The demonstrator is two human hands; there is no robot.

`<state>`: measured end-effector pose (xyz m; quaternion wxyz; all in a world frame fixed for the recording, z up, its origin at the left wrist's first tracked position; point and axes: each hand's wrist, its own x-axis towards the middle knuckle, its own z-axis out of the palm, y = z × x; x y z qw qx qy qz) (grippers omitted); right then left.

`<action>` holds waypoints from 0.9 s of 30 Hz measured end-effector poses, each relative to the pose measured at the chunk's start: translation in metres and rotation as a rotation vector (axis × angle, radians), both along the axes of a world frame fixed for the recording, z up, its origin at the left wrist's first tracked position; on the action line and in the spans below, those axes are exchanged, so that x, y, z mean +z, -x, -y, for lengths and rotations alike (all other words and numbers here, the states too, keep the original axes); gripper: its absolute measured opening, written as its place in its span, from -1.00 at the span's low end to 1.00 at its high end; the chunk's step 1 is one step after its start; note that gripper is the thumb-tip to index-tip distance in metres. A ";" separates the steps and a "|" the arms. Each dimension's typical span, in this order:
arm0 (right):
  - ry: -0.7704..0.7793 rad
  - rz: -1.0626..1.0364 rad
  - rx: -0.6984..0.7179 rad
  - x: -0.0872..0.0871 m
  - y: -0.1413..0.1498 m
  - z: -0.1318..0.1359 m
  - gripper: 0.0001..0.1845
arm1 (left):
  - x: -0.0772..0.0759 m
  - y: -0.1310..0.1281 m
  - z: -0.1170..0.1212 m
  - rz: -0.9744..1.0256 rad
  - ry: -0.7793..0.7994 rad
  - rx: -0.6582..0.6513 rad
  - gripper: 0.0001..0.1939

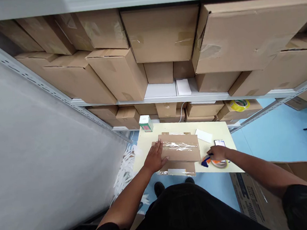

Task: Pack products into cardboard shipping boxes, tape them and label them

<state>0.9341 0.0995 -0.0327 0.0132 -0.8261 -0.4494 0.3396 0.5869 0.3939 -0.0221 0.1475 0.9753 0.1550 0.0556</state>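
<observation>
A cardboard box (179, 152) lies on a small cream table (142, 155), with shiny clear tape across its middle seam and flaps showing at its near and far sides. My left hand (155, 157) rests flat on the box's left end, fingers spread. At the right, my right hand (217, 153) is closed around the handle of a tape dispenser (205, 161) with blue and orange parts and a tape roll. The dispenser is low over the table, apart from the box; whether it touches the tabletop I cannot tell. Just behind that hand lies a phone (220, 143), partly covered.
On the table are a green-and-white small box (146, 123) and a white slip (203, 135). Shelves (168, 99) packed with cartons stand beyond, one bearing a yellow tape roll (239, 105). Paper strips (124, 172) litter the floor left; a large open carton (258, 191) stands right.
</observation>
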 end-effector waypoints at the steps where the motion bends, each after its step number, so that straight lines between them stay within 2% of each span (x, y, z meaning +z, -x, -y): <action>1: 0.031 -0.036 -0.041 -0.005 0.008 0.000 -0.59 | -0.001 0.000 0.000 0.007 -0.001 0.001 -0.06; 4: 0.082 -0.095 -0.194 -0.015 0.029 0.009 -0.61 | -0.002 0.001 -0.001 0.019 0.002 -0.002 -0.06; 10: 0.058 -0.085 -0.540 -0.016 0.062 0.053 -0.55 | -0.007 0.003 -0.001 0.061 0.026 -0.004 -0.05; 14: -0.004 -0.015 -0.687 -0.027 0.085 0.054 -0.50 | -0.009 0.008 0.003 0.124 0.085 0.006 -0.05; 18: -0.022 0.046 -0.683 -0.045 0.095 0.032 -0.51 | -0.010 0.012 0.008 0.156 0.201 0.063 0.02; 22: -0.008 0.091 -0.610 -0.057 0.097 0.015 -0.56 | -0.007 0.013 0.012 0.124 0.397 0.213 0.14; 27: -0.044 0.197 -0.562 -0.053 0.096 0.014 -0.52 | -0.001 0.013 0.012 0.068 0.695 0.388 0.23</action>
